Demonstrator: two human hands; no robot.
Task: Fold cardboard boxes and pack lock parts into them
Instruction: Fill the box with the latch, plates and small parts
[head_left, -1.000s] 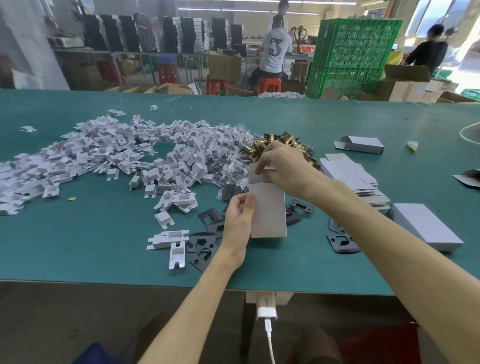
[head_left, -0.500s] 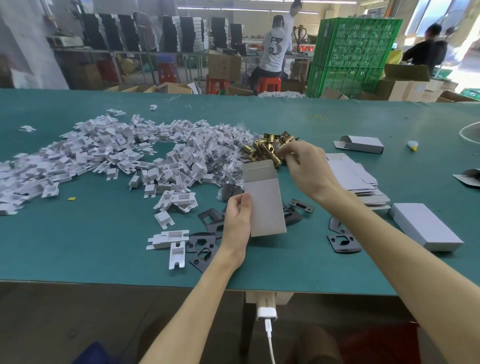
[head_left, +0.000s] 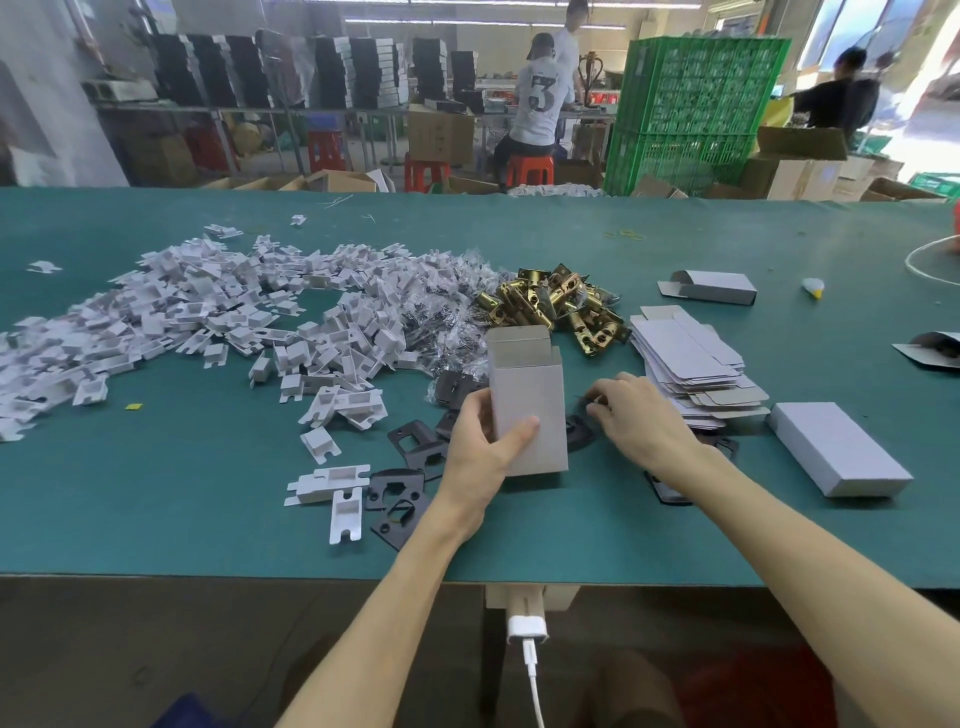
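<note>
My left hand (head_left: 478, 452) grips a grey cardboard box (head_left: 530, 395) and holds it upright over the green table, top flap open. Just right of the box, my right hand (head_left: 639, 415) is down at the table with curled fingertips pinching a black lock plate (head_left: 579, 436), which the box and hand partly hide. More black plates (head_left: 415, 447) lie left of the box. A heap of brass latches (head_left: 556, 306) sits behind the box. What is inside the box is hidden.
A stack of flat box blanks (head_left: 691, 358) lies right of the latches, with a closed grey box (head_left: 836, 447) nearer the edge. White plastic inserts (head_left: 208, 312) spread across the left. A half-folded box (head_left: 711, 286) lies farther back. Seated workers and green crates are beyond the table.
My right hand left the top of the box, passed over the brass latches, and came down to the black plates right of the box. My left hand tilted the box more upright.
</note>
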